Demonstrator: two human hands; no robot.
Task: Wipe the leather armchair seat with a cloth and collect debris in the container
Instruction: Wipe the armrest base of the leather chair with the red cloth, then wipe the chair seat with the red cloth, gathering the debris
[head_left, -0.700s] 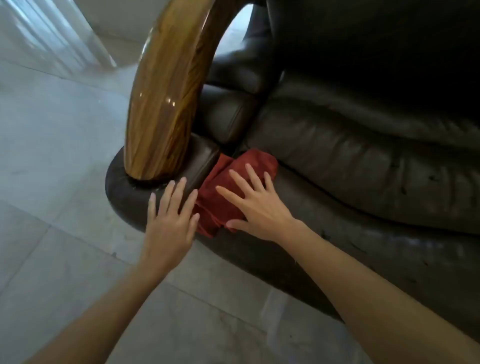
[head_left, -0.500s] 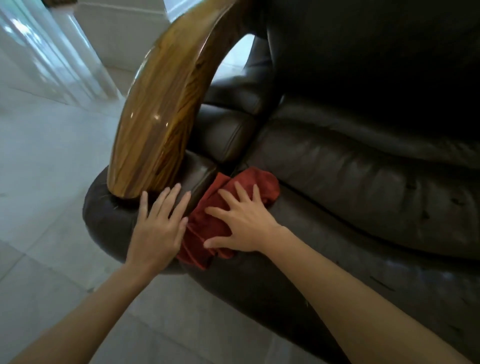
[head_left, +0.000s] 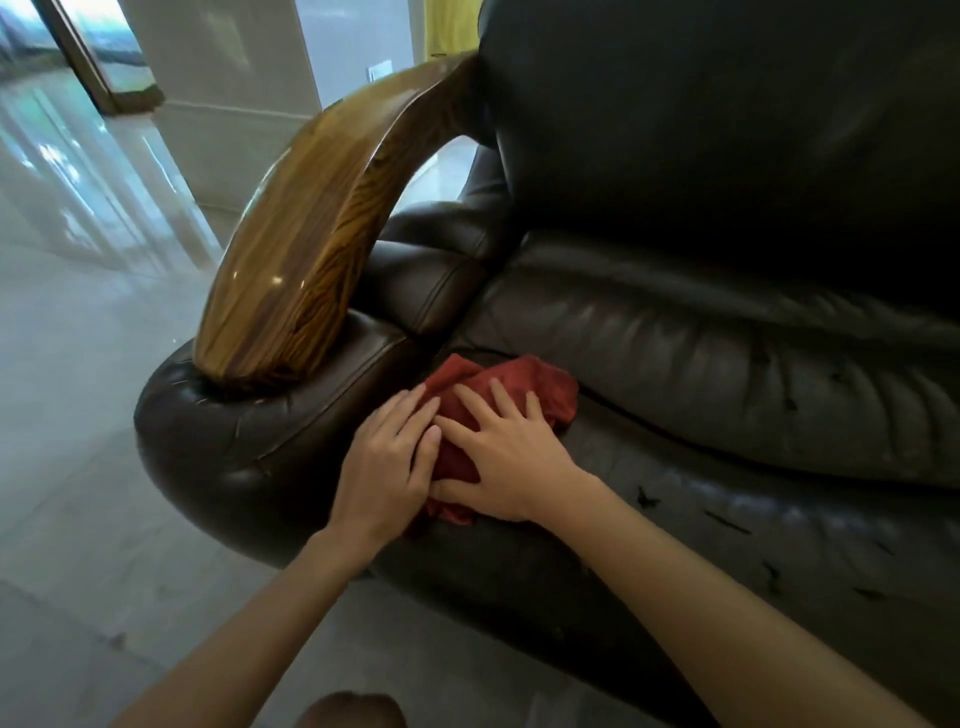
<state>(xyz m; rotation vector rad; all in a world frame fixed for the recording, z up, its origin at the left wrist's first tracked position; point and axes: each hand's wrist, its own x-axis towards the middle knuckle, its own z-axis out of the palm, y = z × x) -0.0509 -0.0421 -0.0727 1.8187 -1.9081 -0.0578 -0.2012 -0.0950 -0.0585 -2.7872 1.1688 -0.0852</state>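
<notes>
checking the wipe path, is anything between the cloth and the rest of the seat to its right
Nothing solid that shows. Both the left hand and right hand lie flat on the cloth at the seat's left end. To its right are only small dark flecks on the leather. No container is in view.

No readable text, label, brand, number or sign anywhere in view.

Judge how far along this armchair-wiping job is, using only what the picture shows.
Done: nothing shows as finished. In hand: both the left hand and right hand press flat on the red cloth at the seat's corner beside the wooden armrest. Left: dark flecks still dot the seat front; no container is in view.
</notes>
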